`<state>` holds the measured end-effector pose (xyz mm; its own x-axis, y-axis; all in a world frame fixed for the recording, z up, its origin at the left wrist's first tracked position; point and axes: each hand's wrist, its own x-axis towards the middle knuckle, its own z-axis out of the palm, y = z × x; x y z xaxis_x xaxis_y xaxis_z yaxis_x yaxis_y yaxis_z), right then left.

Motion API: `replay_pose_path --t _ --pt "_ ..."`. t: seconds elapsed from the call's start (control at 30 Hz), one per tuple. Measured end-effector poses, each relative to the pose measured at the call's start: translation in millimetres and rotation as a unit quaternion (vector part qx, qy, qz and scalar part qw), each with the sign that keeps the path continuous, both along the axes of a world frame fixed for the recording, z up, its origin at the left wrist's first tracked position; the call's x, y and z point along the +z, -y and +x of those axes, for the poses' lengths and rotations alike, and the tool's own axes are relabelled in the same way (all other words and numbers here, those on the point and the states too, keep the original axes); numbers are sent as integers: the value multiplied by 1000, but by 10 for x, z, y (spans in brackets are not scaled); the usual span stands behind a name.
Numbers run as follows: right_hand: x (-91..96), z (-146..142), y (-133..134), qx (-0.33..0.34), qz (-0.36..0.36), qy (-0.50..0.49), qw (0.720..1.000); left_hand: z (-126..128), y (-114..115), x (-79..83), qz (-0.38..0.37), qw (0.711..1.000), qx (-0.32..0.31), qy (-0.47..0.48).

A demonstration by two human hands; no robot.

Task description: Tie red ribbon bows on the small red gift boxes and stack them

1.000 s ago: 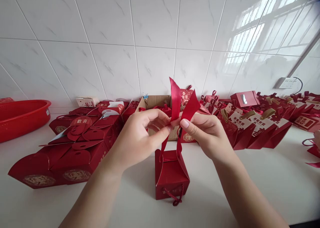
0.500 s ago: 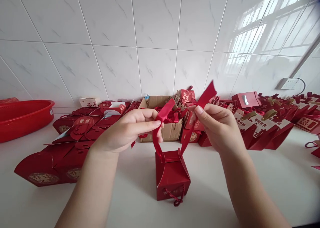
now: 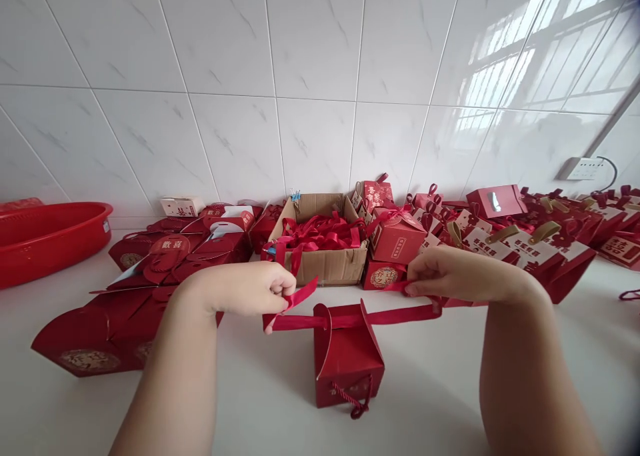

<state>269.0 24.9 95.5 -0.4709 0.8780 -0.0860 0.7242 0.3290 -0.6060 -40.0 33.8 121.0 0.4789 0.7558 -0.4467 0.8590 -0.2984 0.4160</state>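
Note:
A small red gift box [image 3: 347, 359] stands upright on the white counter between my arms, a twisted cord loop hanging on its front. Through the holes in its top flaps runs a red ribbon [image 3: 400, 314], stretched nearly level to both sides. My left hand [image 3: 255, 289] is closed on the ribbon's left end, with a short tail sticking out past the fingers. On the other side, my right hand [image 3: 440, 273] pinches the right end, its fingers bent down. Neither hand touches the box itself.
Behind the gift box, a cardboard box [image 3: 327, 269] holds a heap of red ribbons. Folded red boxes [image 3: 165, 263] crowd the left, near a red basin [image 3: 55, 236]. More red boxes and bags [image 3: 530, 249] line the right along the tiled wall.
Both hands have moved down and apart, drawing the ribbon from raised ends into a nearly straight line through the gift box's top. The gift box stays in place.

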Motion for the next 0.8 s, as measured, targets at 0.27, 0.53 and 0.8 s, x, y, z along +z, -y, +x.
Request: replay_pose_path --t 0.27,0.53,0.8 --pt "22 33 27 -11 23 6 1000 -86 -37 14 2 998 -12 64" --pt "29 56 69 -29 33 -62 997 -202 34 51 18 994 -27 100" --pt "127 -96 158 -112 172 -260 943 -229 141 113 132 975 -15 179"
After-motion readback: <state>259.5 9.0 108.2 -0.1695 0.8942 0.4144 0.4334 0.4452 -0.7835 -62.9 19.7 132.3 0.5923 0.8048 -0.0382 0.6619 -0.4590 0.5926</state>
